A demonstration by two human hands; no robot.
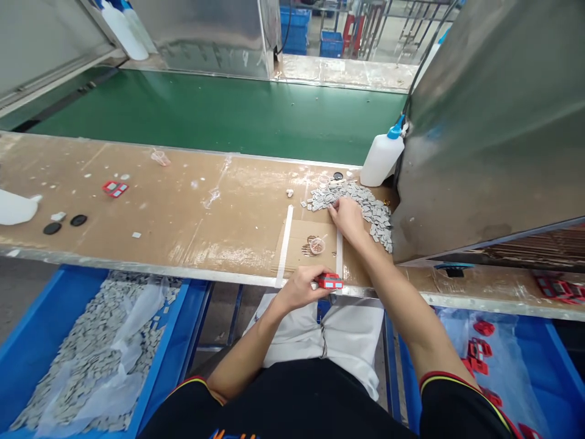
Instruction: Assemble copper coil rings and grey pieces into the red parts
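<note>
My left hand (303,289) is closed around a small red plastic piece with pale window-like panels (329,281), which looks like a toy car body, at the table's front edge. My right hand (348,214) reaches to a pile of small flat grey pieces (375,210), its fingertips pressed together at the pile's left side. Whatever may be between those fingertips is hidden. Between the hands, a small clear cup (317,246) with some brownish matter in it stands on a taped cardboard sheet (297,259).
A white bottle with a blue nozzle (382,157) stands behind the pile, beside a metal panel (484,134). A green conveyor belt (219,116) runs beyond the table. Another red piece (115,188) lies left. Blue bins (183,323) with grey pieces and red parts (479,353) sit below.
</note>
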